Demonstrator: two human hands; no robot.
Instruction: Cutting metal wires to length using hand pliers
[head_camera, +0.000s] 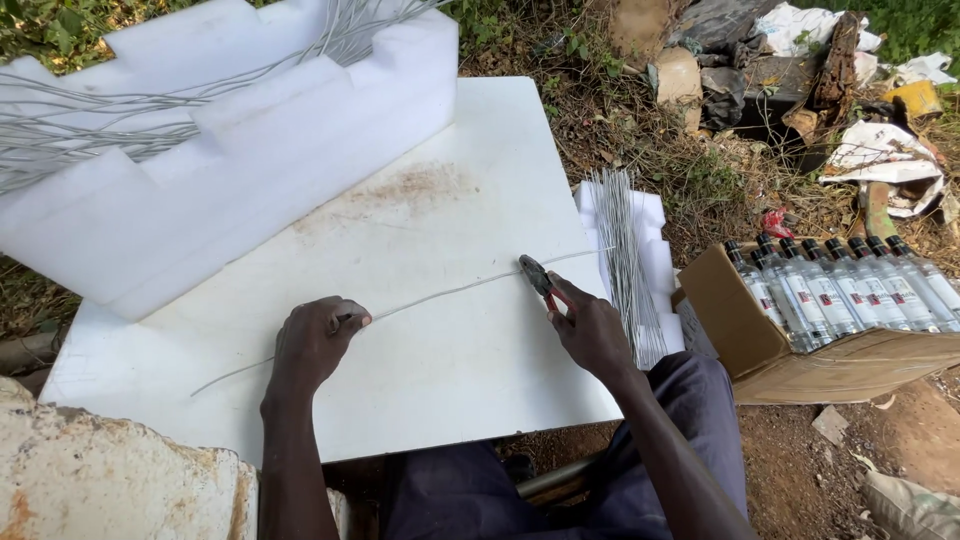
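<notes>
A long thin grey wire (440, 293) lies across a white board (480, 170) that serves as a table. My left hand (315, 343) pinches the wire near its left part and holds it down on the board. My right hand (590, 330) grips red-handled pliers (540, 280), whose dark jaws sit on the wire close to the board's right edge.
A bundle of cut straight wires (625, 250) lies on white foam at the right. A large white foam block (250, 150) with tangled wire (70, 130) stands at the back left. A cardboard box (735, 320) of clear bottles (850, 280) sits on the ground at right, beyond it rubbish.
</notes>
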